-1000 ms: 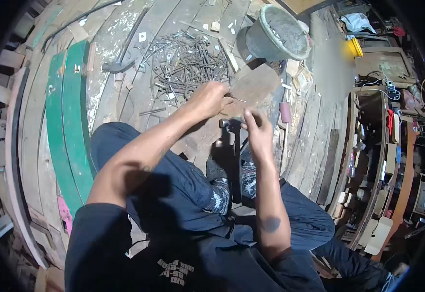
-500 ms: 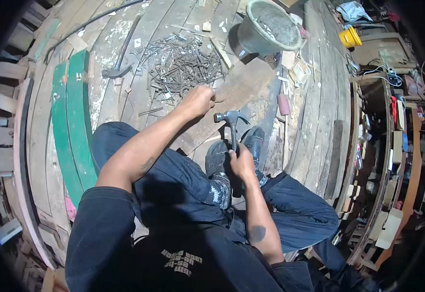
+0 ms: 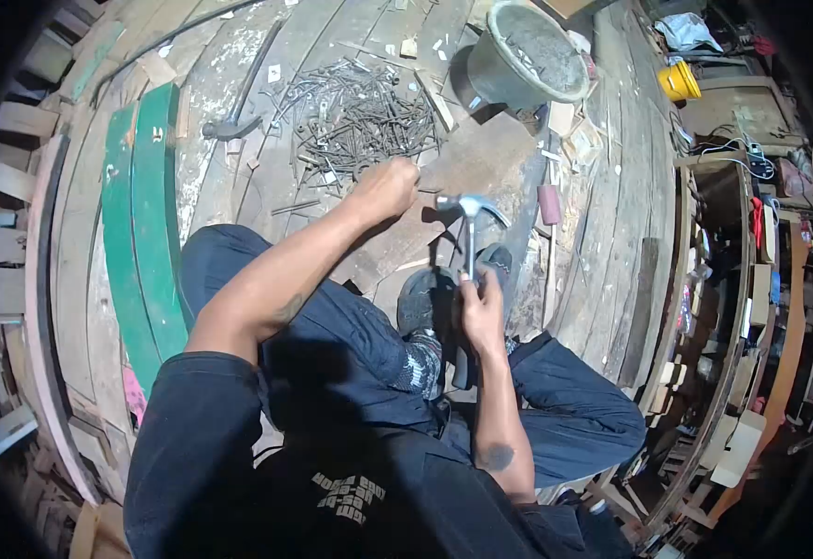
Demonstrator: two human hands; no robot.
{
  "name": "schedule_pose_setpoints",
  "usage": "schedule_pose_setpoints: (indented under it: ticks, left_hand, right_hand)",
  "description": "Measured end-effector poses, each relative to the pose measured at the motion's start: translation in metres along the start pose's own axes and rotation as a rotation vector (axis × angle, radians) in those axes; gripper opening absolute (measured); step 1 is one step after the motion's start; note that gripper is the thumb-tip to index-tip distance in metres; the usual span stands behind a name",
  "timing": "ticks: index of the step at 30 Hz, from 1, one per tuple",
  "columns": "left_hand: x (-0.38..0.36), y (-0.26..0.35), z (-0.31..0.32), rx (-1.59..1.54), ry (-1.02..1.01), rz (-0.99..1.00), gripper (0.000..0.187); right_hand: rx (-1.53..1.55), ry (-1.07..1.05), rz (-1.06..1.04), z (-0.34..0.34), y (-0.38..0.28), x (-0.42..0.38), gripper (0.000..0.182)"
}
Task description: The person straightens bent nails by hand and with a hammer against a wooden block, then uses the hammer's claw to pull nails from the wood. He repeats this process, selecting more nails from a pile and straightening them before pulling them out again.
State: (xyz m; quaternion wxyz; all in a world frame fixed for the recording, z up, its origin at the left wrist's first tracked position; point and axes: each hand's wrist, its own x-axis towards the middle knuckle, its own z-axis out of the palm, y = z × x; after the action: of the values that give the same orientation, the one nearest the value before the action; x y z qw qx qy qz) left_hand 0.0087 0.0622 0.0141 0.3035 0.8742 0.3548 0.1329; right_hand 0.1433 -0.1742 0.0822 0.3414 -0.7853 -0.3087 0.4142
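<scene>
My left hand (image 3: 388, 189) is closed low over a flat brown board (image 3: 481, 158), its fingers pinched on a thin nail (image 3: 431, 191) whose end pokes out to the right. In my right hand (image 3: 483, 315) is a claw hammer (image 3: 471, 233), gripped by the handle with its metal head up, just right of the left hand. Beyond the left hand lies a heap of loose, mostly rusty nails (image 3: 360, 126). My shoes (image 3: 422, 300) are behind the hammer, and partly hidden by it.
A bucket (image 3: 518, 70) with grey contents stands beyond the board. Another hammer (image 3: 231, 129) lies left of the heap, near green planks (image 3: 160, 224). A reddish cylinder on a stick (image 3: 549, 205) rests at right, before a cluttered shelf (image 3: 704, 307). Further off is a yellow container (image 3: 677, 81).
My right hand has lifted the hammer a little and shifted it right. The left hand stays nearly in place, still pinching the nail. The view has tilted slightly.
</scene>
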Motion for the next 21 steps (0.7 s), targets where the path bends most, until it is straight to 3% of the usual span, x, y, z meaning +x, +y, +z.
schedule_pose_setpoints:
  ticks: [2,3,4,6,7,8,15,21]
  left_hand:
    - [0.0,0.003,-0.002,0.005,-0.007,-0.004,0.022]
    - [0.0,0.004,-0.003,0.016,0.003,0.008,0.022]
    - [-0.002,0.004,-0.001,0.026,0.009,0.019,0.024]
    - [-0.003,0.004,0.0,0.043,0.015,0.041,0.023]
    - [-0.001,0.003,0.001,0.066,0.031,0.057,0.023]
    - [0.0,0.003,0.002,0.068,0.03,0.059,0.023]
    - [0.0,0.001,0.003,0.076,0.089,0.08,0.025]
    - [0.002,-0.001,0.007,0.094,0.136,0.133,0.022]
  right_hand:
    - [0.078,0.093,-0.122,0.001,-0.014,-0.005,0.025]
    - [0.297,0.054,0.037,0.004,-0.045,-0.018,0.031]
    - [0.294,0.059,0.049,0.004,-0.046,-0.019,0.031]
    - [0.175,0.04,0.055,0.005,-0.047,-0.018,0.037]
    - [-0.075,0.135,-0.187,0.011,-0.039,-0.01,0.041]
    - [-0.161,0.164,-0.257,0.01,-0.031,-0.013,0.043]
    - [-0.102,0.144,-0.157,0.018,-0.028,-0.013,0.045]
    - [-0.188,0.297,-0.426,0.022,-0.038,-0.007,0.032]
